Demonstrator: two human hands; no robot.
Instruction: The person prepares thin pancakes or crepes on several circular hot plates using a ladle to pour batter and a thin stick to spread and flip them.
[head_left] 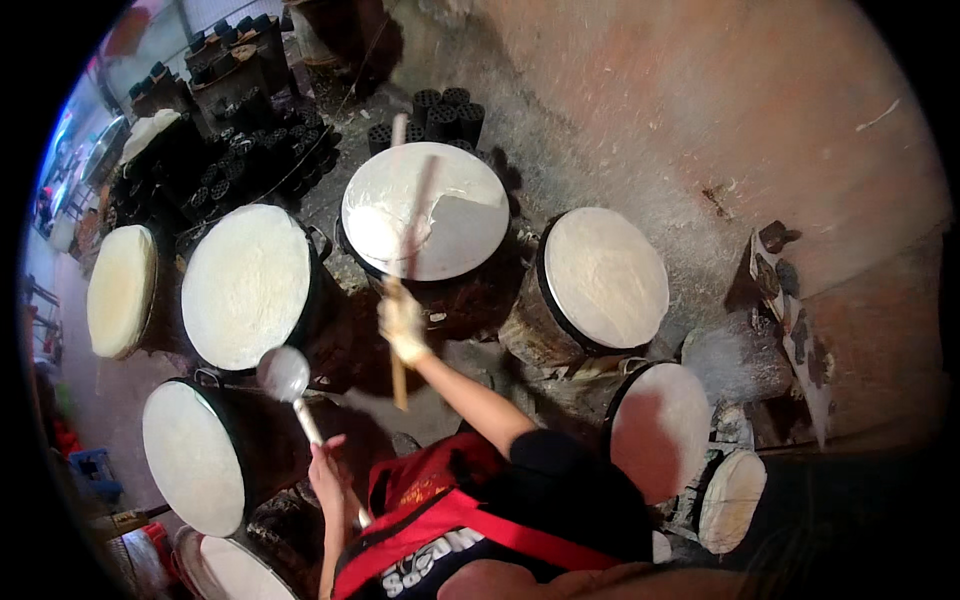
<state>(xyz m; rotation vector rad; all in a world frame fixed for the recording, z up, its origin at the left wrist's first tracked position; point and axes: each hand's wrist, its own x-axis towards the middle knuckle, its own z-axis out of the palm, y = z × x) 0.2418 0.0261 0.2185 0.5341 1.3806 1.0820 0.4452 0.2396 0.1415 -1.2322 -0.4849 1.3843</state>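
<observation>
Stick (404, 250) lies slanted over the middle steaming drum (425, 222), where a thin white sheet is partly lifted; the right hand (403, 325), gloved, is closed around it below the drum's near rim. Left hand (328, 470) grips the handle of a ladle (285, 374), whose round bowl hangs between two other drums (245, 285), seemingly wet with batter, though blur hides this. More white-topped drums (605, 275) ring the person, and black coal bricks (445, 112) are stacked behind.

Right hand (404, 325) fisted, arm stretched forward; left hand (327, 470) clenched low near the body.
</observation>
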